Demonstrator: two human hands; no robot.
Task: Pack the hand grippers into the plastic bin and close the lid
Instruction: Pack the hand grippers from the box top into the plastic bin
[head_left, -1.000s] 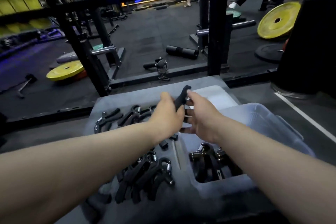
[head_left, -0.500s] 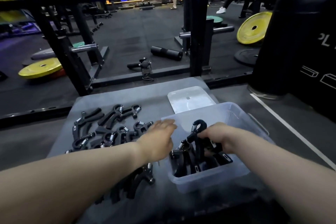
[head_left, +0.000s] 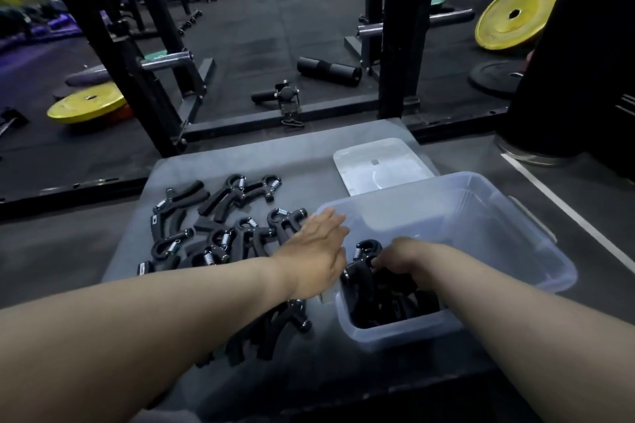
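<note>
A clear plastic bin (head_left: pixel 536 244) stands on a grey platform (head_left: pixel 240 161), with several black hand grippers inside its near end. My right hand (head_left: pixel 402 256) is down in the bin, fingers curled around a hand gripper (head_left: pixel 364 257) whose spring end sticks up. My left hand (head_left: pixel 316 251) hovers flat, fingers straight, beside the bin's left wall, holding nothing. Several more black hand grippers (head_left: pixel 223 216) lie scattered on the platform to the left, and some (head_left: pixel 275 326) lie under my left forearm. The white lid (head_left: pixel 378 165) lies flat behind the bin.
Beyond the platform is a gym floor with a black rack frame (head_left: pixel 388 27), a black foam roller (head_left: pixel 328 70), a small handle attachment (head_left: pixel 285 96) and yellow weight plates (head_left: pixel 87 106) (head_left: pixel 512 15). A tall black bag (head_left: pixel 584 62) stands at the right.
My right hand has carried the hand gripper from above the platform down into the bin and pushed it lower among the others. My left hand let go and spread flat beside the bin.
</note>
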